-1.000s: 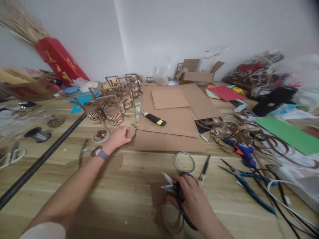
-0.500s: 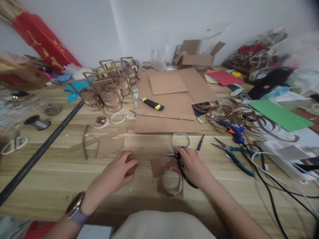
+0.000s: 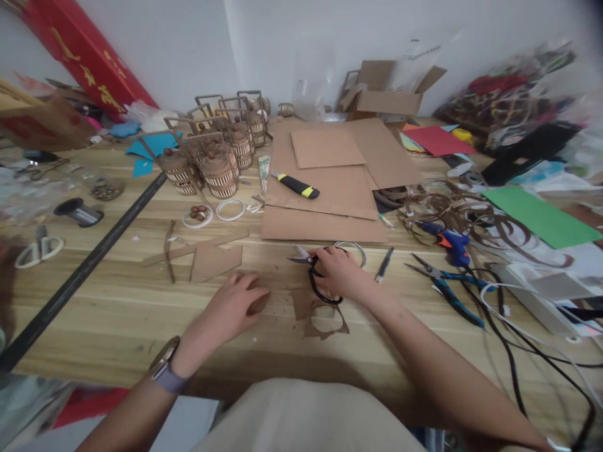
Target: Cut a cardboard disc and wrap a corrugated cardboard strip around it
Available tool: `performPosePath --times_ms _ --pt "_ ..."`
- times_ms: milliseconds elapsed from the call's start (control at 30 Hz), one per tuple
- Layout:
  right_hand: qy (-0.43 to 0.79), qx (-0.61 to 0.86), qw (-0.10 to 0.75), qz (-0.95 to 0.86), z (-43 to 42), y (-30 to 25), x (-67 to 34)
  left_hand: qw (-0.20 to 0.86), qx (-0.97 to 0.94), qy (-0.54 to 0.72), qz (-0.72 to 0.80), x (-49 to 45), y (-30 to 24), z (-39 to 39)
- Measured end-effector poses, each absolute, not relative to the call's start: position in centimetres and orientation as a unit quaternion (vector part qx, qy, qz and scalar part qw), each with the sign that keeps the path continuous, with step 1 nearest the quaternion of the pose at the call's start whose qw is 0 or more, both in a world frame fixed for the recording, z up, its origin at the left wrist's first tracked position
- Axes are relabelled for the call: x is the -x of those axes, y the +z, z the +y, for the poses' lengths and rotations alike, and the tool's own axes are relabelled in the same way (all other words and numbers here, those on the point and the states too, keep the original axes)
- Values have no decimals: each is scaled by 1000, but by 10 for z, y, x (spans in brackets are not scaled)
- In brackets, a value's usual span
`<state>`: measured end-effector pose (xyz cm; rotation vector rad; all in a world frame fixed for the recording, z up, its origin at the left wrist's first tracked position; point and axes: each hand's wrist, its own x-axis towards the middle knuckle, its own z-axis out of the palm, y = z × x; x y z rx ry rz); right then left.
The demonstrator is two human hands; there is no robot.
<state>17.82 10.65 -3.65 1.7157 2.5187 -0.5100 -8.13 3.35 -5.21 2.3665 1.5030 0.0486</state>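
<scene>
My right hand (image 3: 338, 271) is closed over black-handled scissors (image 3: 316, 290), low above the table. Their blades point left and are spread apart. Just below the scissors lies a brown cardboard scrap (image 3: 301, 304) with a round hole cut out of it. A white ring (image 3: 362, 252) shows partly behind my right hand. My left hand (image 3: 234, 302), wearing a watch, rests to the left with fingers curled. Something brown shows between its thumb and fingers, too hidden to name. Beyond that hand is a cardboard offcut (image 3: 217, 262).
Stacked cardboard sheets (image 3: 325, 229) with a utility knife (image 3: 296, 186) lie ahead. Small woven baskets (image 3: 219, 176) stand at the back left. To the right are a pen-like tool (image 3: 385, 263), pliers (image 3: 447, 289), a glue gun (image 3: 447, 242) and loose cables (image 3: 506, 358).
My right hand has moved left and away from my body with the scissors, off the cardboard scrap. My left hand keeps its curled shape. The camera view has shifted slightly.
</scene>
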Motion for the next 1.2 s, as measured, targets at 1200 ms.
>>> performPosePath --times_ms 1200 --pt "-436 -306 -218 818 28 21 -217 150 -816 -76 553 64 -42 34"
